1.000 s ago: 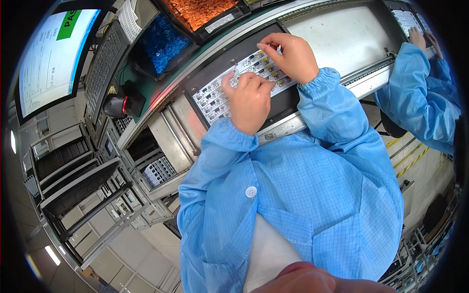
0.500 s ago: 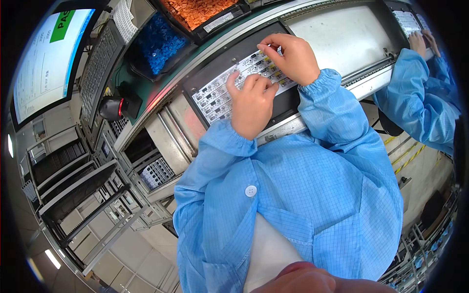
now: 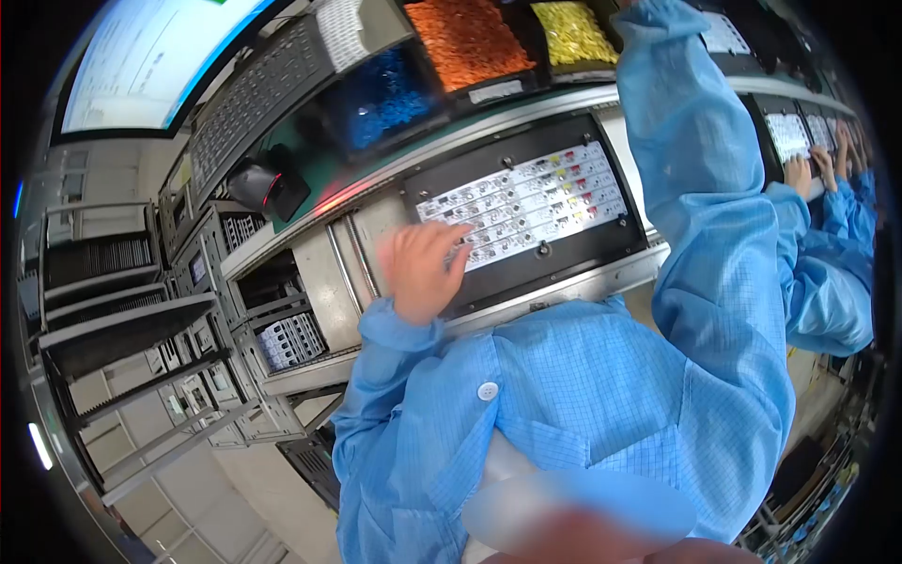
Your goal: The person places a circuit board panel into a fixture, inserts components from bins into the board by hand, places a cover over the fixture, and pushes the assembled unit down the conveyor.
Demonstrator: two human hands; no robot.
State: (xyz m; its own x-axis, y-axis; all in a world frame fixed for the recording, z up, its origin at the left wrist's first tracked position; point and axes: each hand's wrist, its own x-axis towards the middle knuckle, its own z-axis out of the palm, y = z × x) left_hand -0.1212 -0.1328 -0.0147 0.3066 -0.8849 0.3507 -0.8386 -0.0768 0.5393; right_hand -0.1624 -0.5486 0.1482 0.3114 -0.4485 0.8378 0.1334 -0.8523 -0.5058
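The room contains metal-framed racks point(image 3: 132, 324) at the left of the view and a conveyor line running along the workbench. A monitor point(image 3: 150, 70) stands at the upper left, with a keyboard point(image 3: 258, 99) beside it. A black device point(image 3: 258, 183) with a red light is positioned below the keyboard.

A black carrier point(image 3: 583, 249) lies flat on the line, beside the near rail point(image 3: 611, 277) and in front of the person. White circuit boards point(image 3: 526, 211) are seated in the carrier as parallel strips. Red and yellow components point(image 3: 573, 183) occupy the right portion of the strips; dark components are visible further left.

Three groups of loose parts are arranged beyond the far side of the carrier, from left to right: blue parts point(image 3: 385, 103), orange parts point(image 3: 470, 42) and yellow parts point(image 3: 575, 33).

The left hand point(image 3: 423, 273) is at the lower left corner of the carrier, over the ends of the strips. Its fingers are loosely extended, the thumb is set apart, and no part is visible in the grip. Blur prevents confirmation of contact.

The right arm extends past the carrier. Only a sliver of the right hand point(image 3: 628, 4) shows at the top edge, near the yellow parts; its grip cannot be determined.

A co-worker's hand point(image 3: 799, 176) is beside another board at the far right.
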